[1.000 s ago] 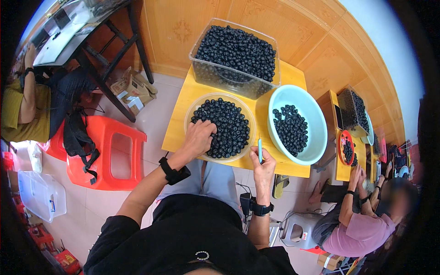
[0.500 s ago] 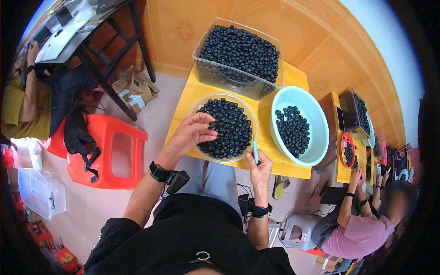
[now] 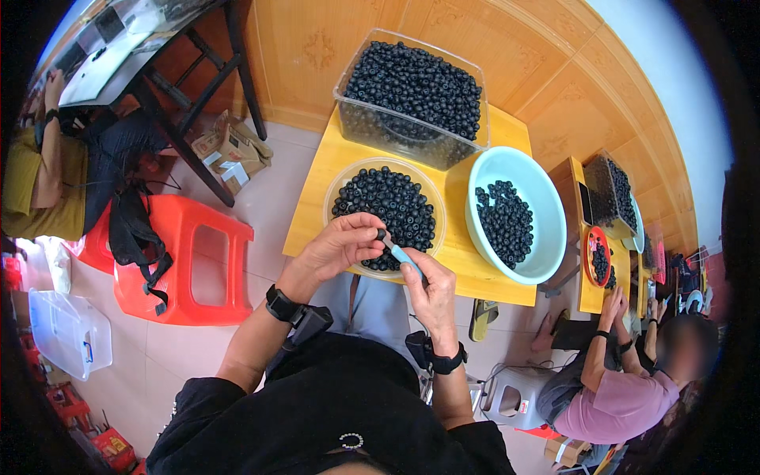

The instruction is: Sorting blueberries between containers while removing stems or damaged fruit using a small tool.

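My left hand (image 3: 342,244) pinches one small black ring-like part (image 3: 381,234) between thumb and fingertips, above the near edge of a round clear tray (image 3: 437,204) heaped with such parts. In my right hand (image 3: 433,291) is a slim tool with a light blue handle (image 3: 407,258) and a short metal tip. That tip meets the part or lies right beside it; the exact contact is too small to make out. Right of the tray stands a pale turquoise basin (image 3: 546,237) with a smaller heap of black parts. Behind the tray, a clear rectangular bin (image 3: 412,141) is filled with them.
Everything stands on a yellow table (image 3: 313,214) against a wood-panelled wall. A red stool (image 3: 178,265) with a black bag is at left, near a dark-legged table. Another person (image 3: 617,404) works at a second yellow table on the right. A slipper (image 3: 481,320) lies on the floor.
My right hand has moved left and up, bringing the blue-handled tool from upright beside the tray to the black part. My left hand has shifted slightly right and down, still pinching the part.
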{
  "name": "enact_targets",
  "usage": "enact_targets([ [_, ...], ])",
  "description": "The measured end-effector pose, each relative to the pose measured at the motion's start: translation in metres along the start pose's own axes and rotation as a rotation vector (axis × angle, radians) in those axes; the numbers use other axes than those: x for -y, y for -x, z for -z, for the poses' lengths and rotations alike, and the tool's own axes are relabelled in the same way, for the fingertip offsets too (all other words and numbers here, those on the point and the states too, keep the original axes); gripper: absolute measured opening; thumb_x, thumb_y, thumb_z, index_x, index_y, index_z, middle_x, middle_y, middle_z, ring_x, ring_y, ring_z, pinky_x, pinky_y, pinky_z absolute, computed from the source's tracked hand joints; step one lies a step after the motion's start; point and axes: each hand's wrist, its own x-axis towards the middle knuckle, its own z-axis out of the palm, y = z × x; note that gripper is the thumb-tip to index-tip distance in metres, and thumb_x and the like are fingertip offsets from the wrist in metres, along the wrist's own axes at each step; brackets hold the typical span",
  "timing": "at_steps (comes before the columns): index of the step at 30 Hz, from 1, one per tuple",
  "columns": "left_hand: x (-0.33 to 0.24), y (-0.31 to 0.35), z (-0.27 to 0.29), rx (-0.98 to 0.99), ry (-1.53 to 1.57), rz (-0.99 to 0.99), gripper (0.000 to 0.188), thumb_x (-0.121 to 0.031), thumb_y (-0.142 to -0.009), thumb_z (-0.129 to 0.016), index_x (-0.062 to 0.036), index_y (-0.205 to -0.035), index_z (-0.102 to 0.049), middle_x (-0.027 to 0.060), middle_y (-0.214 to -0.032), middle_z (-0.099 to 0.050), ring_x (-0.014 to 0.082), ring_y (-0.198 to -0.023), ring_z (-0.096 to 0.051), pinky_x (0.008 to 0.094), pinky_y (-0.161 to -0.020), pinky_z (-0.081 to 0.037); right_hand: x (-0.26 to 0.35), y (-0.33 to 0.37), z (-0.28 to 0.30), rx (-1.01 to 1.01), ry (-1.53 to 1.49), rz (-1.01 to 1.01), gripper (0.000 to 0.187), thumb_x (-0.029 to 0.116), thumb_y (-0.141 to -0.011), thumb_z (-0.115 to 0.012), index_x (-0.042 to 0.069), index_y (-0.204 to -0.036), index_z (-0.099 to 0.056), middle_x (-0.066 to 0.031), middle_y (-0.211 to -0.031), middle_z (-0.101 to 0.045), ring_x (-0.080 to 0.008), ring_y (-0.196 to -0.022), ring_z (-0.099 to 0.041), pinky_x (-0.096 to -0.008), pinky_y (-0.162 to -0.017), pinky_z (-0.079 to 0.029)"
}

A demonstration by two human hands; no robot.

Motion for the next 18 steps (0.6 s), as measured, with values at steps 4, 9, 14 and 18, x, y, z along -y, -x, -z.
enact_targets([
  [4,0.0019,0.0016,-0.0023,-0.018,-0.004,0.001,0.016,-0.005,-0.086,-0.058,-0.0023,-0.102,-0.059,0.009,-0.093,-0.064,0.0141,-0.08,-0.065,0.0253,-0.074,-0.055,0.0009,-0.0014,-0.0009,0.037,0.051,0.013,0.017,0.011,-0.083,-0.059,0.002,-0.096,-0.064,-0.014,-0.078,-0.064,-0.0252,-0.063,-0.061,-0.031,-0.057,-0.047],
  [9,0.0008,0.0034,-0.0021,-0.007,-0.018,0.012,0.015,-0.005,-0.085,-0.058,-0.0028,-0.1,-0.06,0.0081,-0.09,-0.064,0.0141,-0.078,-0.065,0.0249,-0.072,-0.056,-0.0035,-0.0027,-0.0004,0.024,0.078,0.067,0.016,0.012,-0.082,-0.06,0.002,-0.094,-0.064,-0.0146,-0.079,-0.064,-0.0261,-0.061,-0.061,-0.0318,-0.054,-0.047],
  [14,-0.002,0.0044,-0.0007,0.005,-0.021,0.055,0.012,-0.005,-0.085,-0.06,-0.003,-0.096,-0.059,0.0066,-0.086,-0.064,0.0131,-0.075,-0.065,0.0242,-0.07,-0.056,-0.0018,-0.0047,0.0018,0.046,0.101,0.067,0.016,0.012,-0.082,-0.06,0.002,-0.093,-0.065,-0.0138,-0.075,-0.063,-0.025,-0.058,-0.06,-0.0315,-0.052,-0.046],
  [18,-0.001,0.0026,0.0028,0.026,-0.012,0.075,0.012,-0.006,-0.084,-0.06,-0.0027,-0.095,-0.059,0.0067,-0.085,-0.064,0.0126,-0.073,-0.065,0.0242,-0.069,-0.056,-0.0055,-0.0071,0.0025,0.059,0.084,0.103,0.015,0.012,-0.082,-0.061,0.002,-0.093,-0.065,-0.0129,-0.072,-0.062,-0.024,-0.055,-0.058,-0.031,-0.05,-0.045],
])
